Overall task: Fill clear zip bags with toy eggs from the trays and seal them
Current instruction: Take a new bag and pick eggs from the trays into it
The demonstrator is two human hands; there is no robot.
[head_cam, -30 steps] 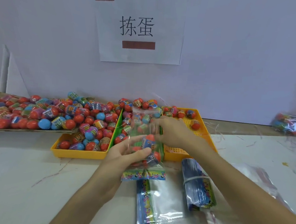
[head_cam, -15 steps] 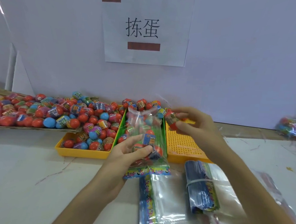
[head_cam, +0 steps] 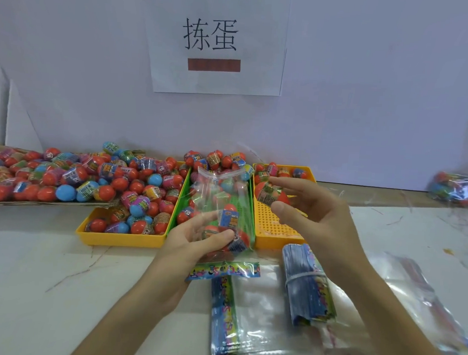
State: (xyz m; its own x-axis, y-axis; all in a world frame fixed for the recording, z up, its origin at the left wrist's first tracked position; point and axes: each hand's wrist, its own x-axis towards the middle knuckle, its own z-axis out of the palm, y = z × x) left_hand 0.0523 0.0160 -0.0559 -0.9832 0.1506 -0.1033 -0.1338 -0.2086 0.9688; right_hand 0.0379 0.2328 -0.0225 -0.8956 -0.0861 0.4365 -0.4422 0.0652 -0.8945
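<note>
A person's two bare hands work at a pale table point(head_cam: 26, 273), seen from above. The landmark is a green tray point(head_cam: 180, 201) of toy eggs at the middle of the table's far side.

The left hand point(head_cam: 194, 246) holds a clear zip bag point(head_cam: 220, 195) upright in front of the green tray. Its thumb and fingers curl round the lower part of the bag. A few eggs sit in the bag's lower part, and a colourful printed strip runs along its bottom edge. The bag's top edge gapes.

The right hand point(head_cam: 316, 211) is just right of the green tray. It pinches one red toy egg point(head_cam: 270, 192) with a printed wrap between thumb and fingertips, close beside the bag's top.

Left of the green tray, touching it, is a yellow tray point(head_cam: 120, 238) heaped with red and blue eggs. Further left lies a flat cardboard tray point(head_cam: 45, 204), also heaped. Right of the green tray is another yellow tray point(head_cam: 278, 233), with a few eggs at its far end.

In front of the green tray lie a stack of empty bags point(head_cam: 245, 316) and a banded bundle of bags point(head_cam: 308, 288). Far to its right lies a filled bag point(head_cam: 459, 187). Above it, a paper sign point(head_cam: 217, 37) hangs on the wall.
</note>
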